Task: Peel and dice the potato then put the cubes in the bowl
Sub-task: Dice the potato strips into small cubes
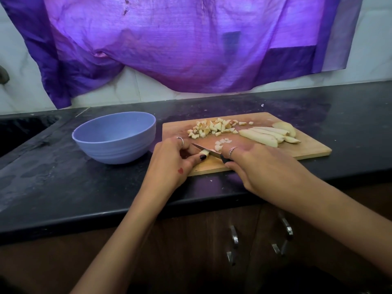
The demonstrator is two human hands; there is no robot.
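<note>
On the near left corner of the wooden cutting board [307,148], seen from the head camera, the left hand [169,164] pins a short potato strip [204,153] between its curled fingers [186,145] and thumb, the thumb's dark nail lying right against the strip's near side. Across that strip lies the blade of a knife [206,150], its tip pointing toward the board's left edge. The right hand [261,166] has its fingers wrapped round the knife's black handle (a ring shows on one finger).

Just beyond the blade sits a small cluster of fresh cubes [221,143], and a larger diced pile [214,128] spreads along the board's far edge. Uncut potato strips [269,135] lie side by side toward the board's right end, with a rounded end piece behind them.

A blue bowl [114,143] stands on the dark tabletop [63,187] just beside the board's left edge, with no cubes visible inside. Purple cloth [180,39] hangs on the wall behind.
</note>
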